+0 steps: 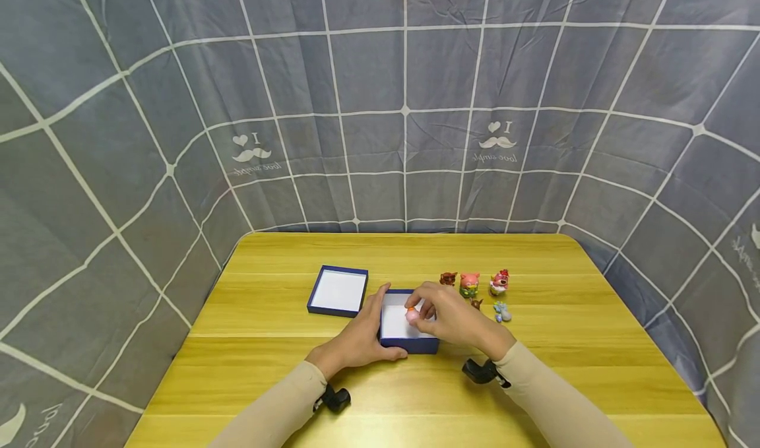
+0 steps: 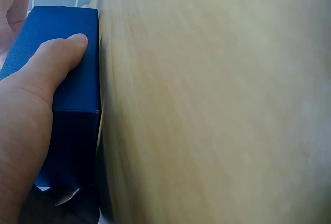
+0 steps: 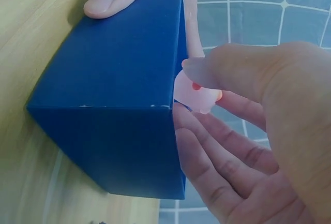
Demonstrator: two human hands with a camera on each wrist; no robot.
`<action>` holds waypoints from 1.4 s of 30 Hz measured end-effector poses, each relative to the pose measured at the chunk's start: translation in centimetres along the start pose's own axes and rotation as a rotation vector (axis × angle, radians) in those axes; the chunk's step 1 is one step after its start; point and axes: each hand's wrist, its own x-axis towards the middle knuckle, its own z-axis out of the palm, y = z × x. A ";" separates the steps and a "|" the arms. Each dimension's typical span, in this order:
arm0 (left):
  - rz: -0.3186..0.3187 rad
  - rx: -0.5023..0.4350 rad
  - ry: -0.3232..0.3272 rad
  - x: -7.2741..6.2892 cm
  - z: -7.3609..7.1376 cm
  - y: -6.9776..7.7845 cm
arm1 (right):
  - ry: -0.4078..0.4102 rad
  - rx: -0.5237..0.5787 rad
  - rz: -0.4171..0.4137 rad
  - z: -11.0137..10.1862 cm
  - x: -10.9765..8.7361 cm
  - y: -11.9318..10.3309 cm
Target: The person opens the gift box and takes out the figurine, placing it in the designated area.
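Observation:
A blue box [image 1: 410,346] with a white inside stands uncovered on the table. My left hand [image 1: 358,339] grips it from the left, thumb [image 2: 64,58] laid along the front wall and fingers along the left side. Over the box opening, my right hand [image 1: 454,316] pinches a small pink toy figure [image 3: 194,92] with orange and red bits between thumb and fingers. In the right wrist view the figure is at the box's rim, and the other fingers lie beside the box wall.
Left of the box lies its blue-edged lid [image 1: 340,291], white inside up. Behind and beyond my right hand are several toy figures: a pink one [image 1: 469,284], a red-and-white one [image 1: 499,282], a brown one [image 1: 448,278] and a blue-grey one [image 1: 502,312]. A grey checked curtain [image 1: 380,138] surrounds the wooden table [image 1: 273,283].

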 end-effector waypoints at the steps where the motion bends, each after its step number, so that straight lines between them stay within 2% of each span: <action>1: -0.001 0.000 -0.001 0.0 0.0 0.0 | 0.002 0.003 0.005 -0.1 -0.1 -0.1; 28: 0.004 -0.021 0.011 -0.1 -0.1 0.1 | 0.087 0.002 0.058 -0.1 -1.9 -0.4; 42: -0.006 -0.012 0.015 -0.1 -0.2 0.2 | 0.107 0.033 0.074 0.1 -1.9 -0.5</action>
